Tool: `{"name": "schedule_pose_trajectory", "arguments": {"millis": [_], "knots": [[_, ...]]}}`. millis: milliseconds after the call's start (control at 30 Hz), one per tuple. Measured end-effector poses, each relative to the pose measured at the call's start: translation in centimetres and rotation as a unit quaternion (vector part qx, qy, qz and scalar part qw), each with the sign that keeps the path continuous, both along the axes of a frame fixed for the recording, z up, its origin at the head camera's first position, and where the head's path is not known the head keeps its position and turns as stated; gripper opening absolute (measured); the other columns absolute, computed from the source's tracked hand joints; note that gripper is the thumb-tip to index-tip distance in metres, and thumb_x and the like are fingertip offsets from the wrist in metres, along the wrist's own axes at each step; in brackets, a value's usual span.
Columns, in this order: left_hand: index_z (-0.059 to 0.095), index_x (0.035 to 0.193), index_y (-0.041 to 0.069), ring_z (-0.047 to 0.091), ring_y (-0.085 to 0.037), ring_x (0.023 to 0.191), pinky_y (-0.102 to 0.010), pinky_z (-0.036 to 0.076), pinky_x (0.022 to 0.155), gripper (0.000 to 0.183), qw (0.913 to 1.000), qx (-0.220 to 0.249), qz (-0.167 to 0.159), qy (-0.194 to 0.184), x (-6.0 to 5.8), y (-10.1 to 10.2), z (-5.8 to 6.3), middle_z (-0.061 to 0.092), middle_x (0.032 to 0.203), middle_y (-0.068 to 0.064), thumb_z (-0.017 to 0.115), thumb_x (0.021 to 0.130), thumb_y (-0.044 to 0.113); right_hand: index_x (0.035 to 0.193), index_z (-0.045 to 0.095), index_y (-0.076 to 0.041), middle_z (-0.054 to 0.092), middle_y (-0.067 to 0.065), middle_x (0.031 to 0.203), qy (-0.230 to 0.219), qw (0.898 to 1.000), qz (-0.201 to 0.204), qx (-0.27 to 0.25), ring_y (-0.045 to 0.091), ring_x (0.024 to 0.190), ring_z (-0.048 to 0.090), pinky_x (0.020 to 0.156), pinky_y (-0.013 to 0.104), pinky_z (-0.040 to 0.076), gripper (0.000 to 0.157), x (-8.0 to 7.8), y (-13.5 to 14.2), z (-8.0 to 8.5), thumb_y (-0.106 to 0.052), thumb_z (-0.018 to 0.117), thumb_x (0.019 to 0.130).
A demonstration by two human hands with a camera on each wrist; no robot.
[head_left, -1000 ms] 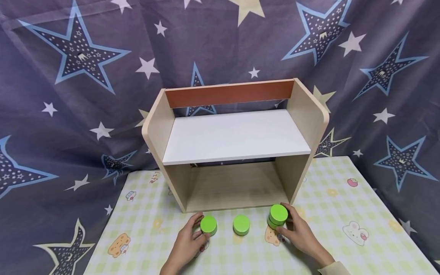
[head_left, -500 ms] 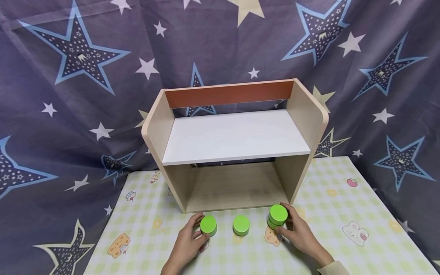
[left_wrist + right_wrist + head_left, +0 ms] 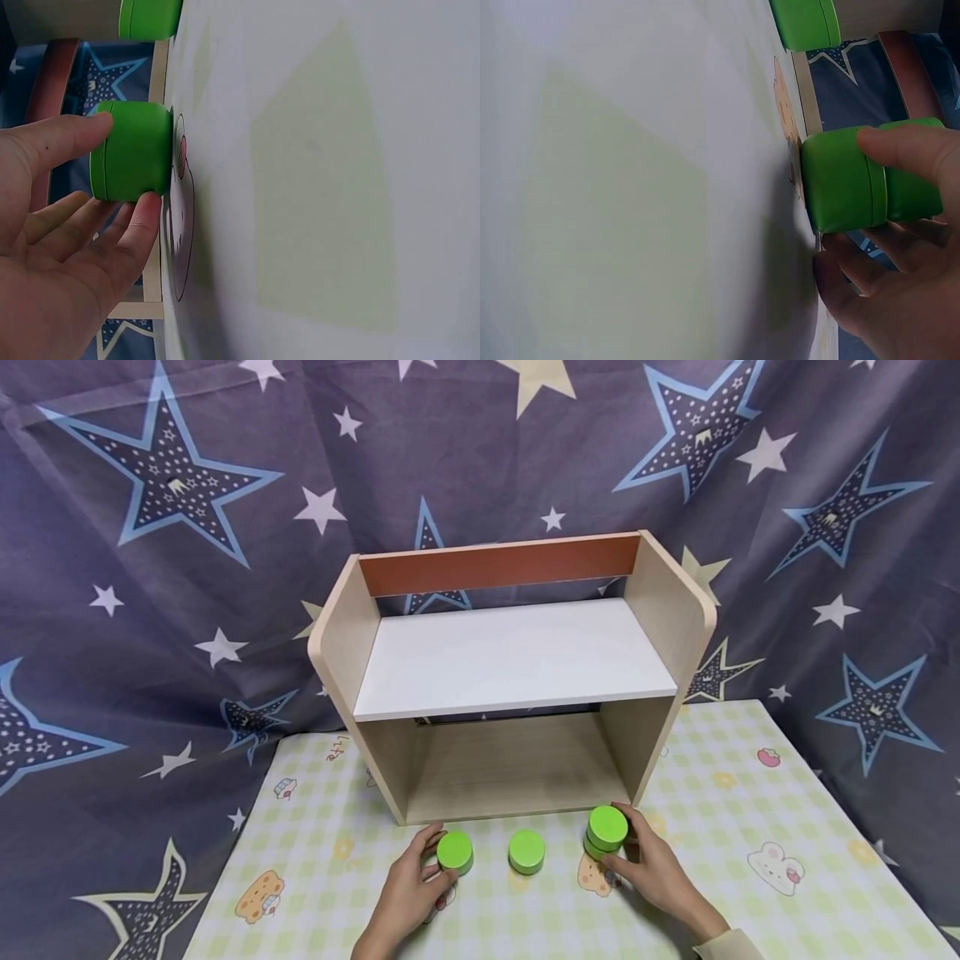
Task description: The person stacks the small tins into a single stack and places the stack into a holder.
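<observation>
At the left of a row of small green round lidded jars, my left hand (image 3: 403, 893) pinches one jar (image 3: 455, 850). In the left wrist view its thumb lies at the lid seam, fingers on the opposite side of the jar (image 3: 135, 150), which stands on the tablecloth. My right hand (image 3: 660, 872) holds a stack of two such jars at the right. Thumb and fingers span the lower jar (image 3: 844, 180), while the upper jar (image 3: 607, 827) sits on top, slightly off centre. Between the hands stands a single middle jar (image 3: 527, 852), touched by neither.
Just behind the jars stands a wooden shelf unit (image 3: 660, 610) with a white middle board (image 3: 517, 656) and a brown back rail (image 3: 502, 566). A checked tablecloth (image 3: 300, 860) with cartoon prints covers the table. A dark starry curtain (image 3: 480, 452) hangs behind.
</observation>
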State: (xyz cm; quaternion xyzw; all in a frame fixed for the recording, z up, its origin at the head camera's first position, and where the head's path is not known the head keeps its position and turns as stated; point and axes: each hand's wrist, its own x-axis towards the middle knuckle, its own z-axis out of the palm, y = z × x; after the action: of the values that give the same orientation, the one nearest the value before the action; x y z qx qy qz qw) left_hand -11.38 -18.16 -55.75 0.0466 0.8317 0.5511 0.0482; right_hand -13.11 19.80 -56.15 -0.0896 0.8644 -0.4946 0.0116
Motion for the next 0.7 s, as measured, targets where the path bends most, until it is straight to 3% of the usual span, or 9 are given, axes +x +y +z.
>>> {"name": "schedule_pose_trajectory", "arguments": {"millis": [467,700], "knots": [[0.038,0.151,0.005,0.048,-0.032,0.133,-0.026,0.051,0.095,0.074,0.9999,0.000,0.010,-0.001,0.12,0.07,0.07,0.050,0.144,-0.016,0.075,0.088,0.003,0.150,0.037,-0.004,0.053,0.018,0.139,-0.002,1.000,-0.001,0.001,0.038,0.123,0.055,0.096,0.052,0.051,0.078,0.04,-0.01,-0.10,-0.006,0.080,0.085],[0.035,0.153,0.005,0.054,-0.032,0.127,-0.028,0.053,0.094,0.074,0.9999,0.011,-0.002,-0.004,0.18,0.07,0.17,0.049,0.145,-0.017,0.075,0.090,0.006,0.150,0.037,-0.004,0.054,0.018,0.138,-0.001,1.000,0.000,0.000,0.037,0.123,0.055,0.096,0.052,0.051,0.078,0.02,0.02,-0.01,-0.006,0.080,0.085]]}}
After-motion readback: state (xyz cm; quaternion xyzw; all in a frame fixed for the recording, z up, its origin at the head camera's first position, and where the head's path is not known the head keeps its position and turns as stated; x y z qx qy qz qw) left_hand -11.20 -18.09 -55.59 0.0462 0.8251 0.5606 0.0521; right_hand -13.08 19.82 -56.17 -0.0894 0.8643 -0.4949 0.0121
